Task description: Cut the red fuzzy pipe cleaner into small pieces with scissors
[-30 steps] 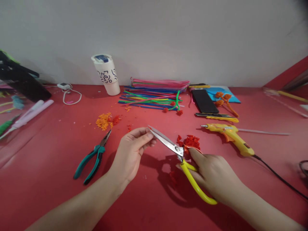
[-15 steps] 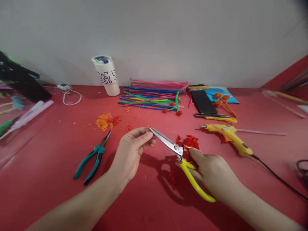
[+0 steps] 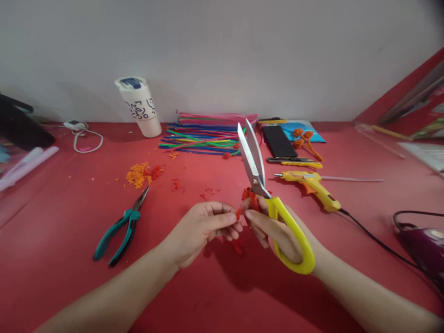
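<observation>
My right hand [image 3: 277, 229] grips the yellow-handled scissors [image 3: 274, 203], whose steel blades point up and away, slightly apart. My left hand [image 3: 204, 226] is closed in a pinch beside it, thumb and fingers holding a small red fuzzy piece [image 3: 238, 213] where both hands' fingertips meet. More red bits [image 3: 250, 196] show just behind the right fingers, and one red scrap [image 3: 237, 246] lies on the red table [image 3: 208, 296] under the hands.
Teal pliers [image 3: 120, 229] lie left of my hands. Orange and red trimmings [image 3: 138, 173] sit further back. Behind are a pile of coloured pipe cleaners [image 3: 208, 136], a white tumbler [image 3: 138, 106], a black phone [image 3: 274, 141], a yellow glue gun [image 3: 312, 185] with its cord, and a purple device [image 3: 423, 245] at right.
My right hand has swung the scissors from lying flat, tips toward the left hand, to pointing upward. My left hand let go of the blade tip and now pinches a red piece; the view shifted right.
</observation>
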{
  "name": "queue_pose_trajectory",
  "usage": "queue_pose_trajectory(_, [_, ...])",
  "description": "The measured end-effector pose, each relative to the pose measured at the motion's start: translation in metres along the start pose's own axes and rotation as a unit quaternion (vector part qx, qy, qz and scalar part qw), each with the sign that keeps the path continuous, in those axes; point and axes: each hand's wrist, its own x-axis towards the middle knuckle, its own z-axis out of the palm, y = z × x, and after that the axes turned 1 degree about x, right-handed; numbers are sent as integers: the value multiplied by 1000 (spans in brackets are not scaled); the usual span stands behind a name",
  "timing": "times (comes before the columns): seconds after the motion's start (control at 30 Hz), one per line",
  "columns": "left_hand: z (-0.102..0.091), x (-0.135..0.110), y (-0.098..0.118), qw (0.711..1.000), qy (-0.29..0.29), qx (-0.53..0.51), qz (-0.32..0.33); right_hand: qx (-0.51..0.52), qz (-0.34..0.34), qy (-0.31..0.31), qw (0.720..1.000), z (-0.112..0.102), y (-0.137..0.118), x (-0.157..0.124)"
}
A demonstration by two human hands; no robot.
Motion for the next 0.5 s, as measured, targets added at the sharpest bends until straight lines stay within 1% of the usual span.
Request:
queue_pose_trajectory(0.1, [4,-1,0,999,-10,24,-26,93,3,-44,995,1,-1,-1])
queue_pose_trajectory(0.2, [5,-2,0,999,-7,39,-36,122,0,-46,991,0,-7,-1])
queue_pose_trajectory(0.27, [5,-1,-1,998,-9,47,-39,111,11,-50,993,-1,-12,-2])
queue_pose_trajectory(0.33, [5,-1,-2,997,-6,65,-31,80,37,-47,995,-1,-17,-2])
queue_pose_trajectory(0.43, [5,0,-3,993,28,114,3,34,79,-17,996,-1,-21,-3])
queue_pose_trajectory(0.5, [6,0,-3,988,52,147,20,14,89,-8,996,1,-23,-3])
